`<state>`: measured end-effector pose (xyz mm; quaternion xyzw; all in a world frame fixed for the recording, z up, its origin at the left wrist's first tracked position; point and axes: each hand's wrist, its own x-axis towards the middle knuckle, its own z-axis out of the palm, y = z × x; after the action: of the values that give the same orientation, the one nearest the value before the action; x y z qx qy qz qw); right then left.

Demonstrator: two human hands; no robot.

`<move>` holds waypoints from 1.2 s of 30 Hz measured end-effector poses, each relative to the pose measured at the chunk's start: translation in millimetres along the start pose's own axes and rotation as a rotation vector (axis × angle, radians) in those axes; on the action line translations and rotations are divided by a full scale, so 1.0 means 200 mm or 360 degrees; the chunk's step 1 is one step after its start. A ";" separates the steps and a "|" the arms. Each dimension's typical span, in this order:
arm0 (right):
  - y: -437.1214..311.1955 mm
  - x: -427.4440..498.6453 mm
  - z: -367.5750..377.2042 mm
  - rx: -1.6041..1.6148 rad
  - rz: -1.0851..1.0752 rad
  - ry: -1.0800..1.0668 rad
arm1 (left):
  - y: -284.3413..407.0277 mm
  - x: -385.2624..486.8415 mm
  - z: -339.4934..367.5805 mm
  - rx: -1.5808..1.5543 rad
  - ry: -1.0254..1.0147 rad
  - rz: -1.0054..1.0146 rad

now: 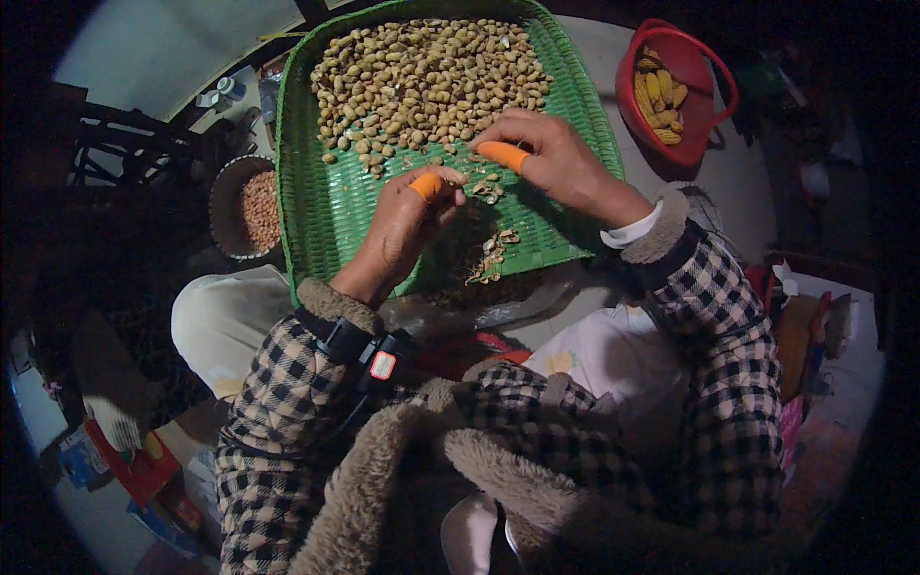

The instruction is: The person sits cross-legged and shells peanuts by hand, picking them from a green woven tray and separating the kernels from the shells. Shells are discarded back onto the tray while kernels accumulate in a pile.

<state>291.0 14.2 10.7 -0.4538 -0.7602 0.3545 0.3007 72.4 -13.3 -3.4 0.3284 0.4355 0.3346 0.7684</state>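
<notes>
Unshelled peanuts (431,79) cover the far part of a green woven tray (338,237) before me. My left hand (413,215), an orange cover on its thumb, is curled over the tray's near half; something small and pale shows at its fingertips, perhaps a peanut or shell. My right hand (550,154), with an orange cover on one digit, reaches to the near edge of the pile, its fingertips close together; whether they hold a peanut cannot be seen. Empty shell pieces (487,188) lie between and below the hands, and more broken shells (494,253) rest by the tray's near rim.
A round basket (224,208) of shelled peanuts (260,208) stands at the tray's left. At the right is a red plastic basket (690,136) holding corn cobs (658,97). A small white bottle (231,88) stands at the upper left. My knees are below the tray.
</notes>
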 end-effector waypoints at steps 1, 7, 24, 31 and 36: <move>0.02 -0.01 -0.02 -0.0082 0.0023 0.0028 | 0.01 0.00 -0.01 0.0007 0.0013 -0.0057; 0.16 -0.06 -0.03 -0.0459 0.0118 0.0014 | 0.01 0.02 -0.04 0.0019 -0.0023 -0.0161; 0.24 -0.12 0.19 -0.0170 0.0170 -0.0156 | -0.04 0.02 -0.10 0.0175 0.0103 -0.0197; 0.08 -0.09 0.15 0.0592 0.0510 -0.0204 | -0.06 0.03 -0.10 0.0132 0.0120 -0.0296; 0.00 -0.08 0.15 0.0510 0.0098 0.0011 | -0.04 0.02 -0.08 -0.0108 -0.0051 -0.0263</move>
<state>273.3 -9.0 -8.6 -0.4245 -0.6787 0.4787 0.3607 60.8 -11.3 -17.8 0.2704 0.4372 0.2794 0.8110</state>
